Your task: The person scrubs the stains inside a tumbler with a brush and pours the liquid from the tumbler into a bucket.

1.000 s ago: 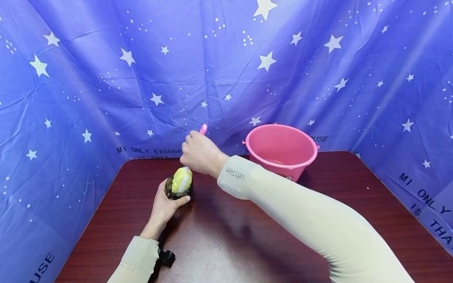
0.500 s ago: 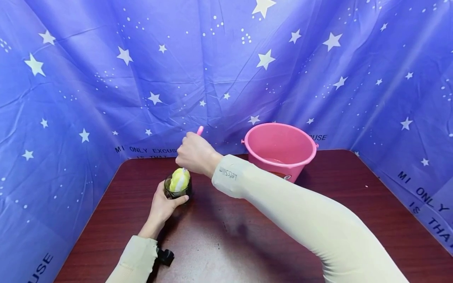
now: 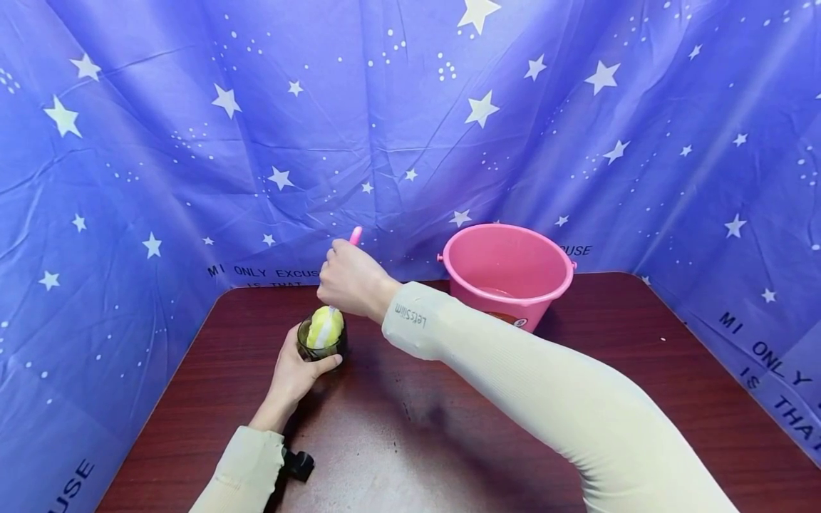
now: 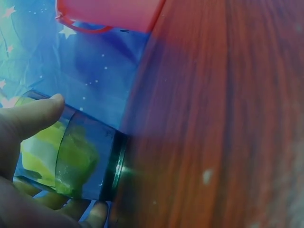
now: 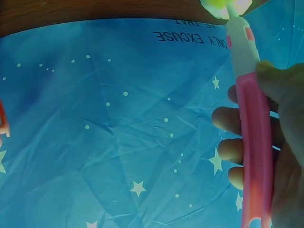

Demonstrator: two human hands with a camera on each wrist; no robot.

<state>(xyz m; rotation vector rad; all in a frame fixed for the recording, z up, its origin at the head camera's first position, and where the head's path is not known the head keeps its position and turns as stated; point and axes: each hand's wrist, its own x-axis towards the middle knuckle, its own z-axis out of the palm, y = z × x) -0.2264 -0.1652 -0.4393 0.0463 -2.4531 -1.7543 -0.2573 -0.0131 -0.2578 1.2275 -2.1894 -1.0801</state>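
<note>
My left hand grips a dark see-through glass around its side, thumb on one side and fingers on the other. The glass stands on the table at the left. Inside it sits the yellow and white sponge head of a cup brush, its top bulging above the rim. Over the glass, my right hand holds the brush's pink and white handle, fingers wrapped round it. The handle's pink end sticks up past the fist in the head view. Through the glass wall, the sponge shows partway down, short of the base.
A pink bucket with a label stands at the back, right of my right hand. The dark red wooden table has wet spots near the front. A blue star-patterned cloth hangs behind and at both sides.
My right hand has shifted slightly left and down with the brush, and the handle's top end has tilted left. The view has shifted a little; my left hand still holds the glass.
</note>
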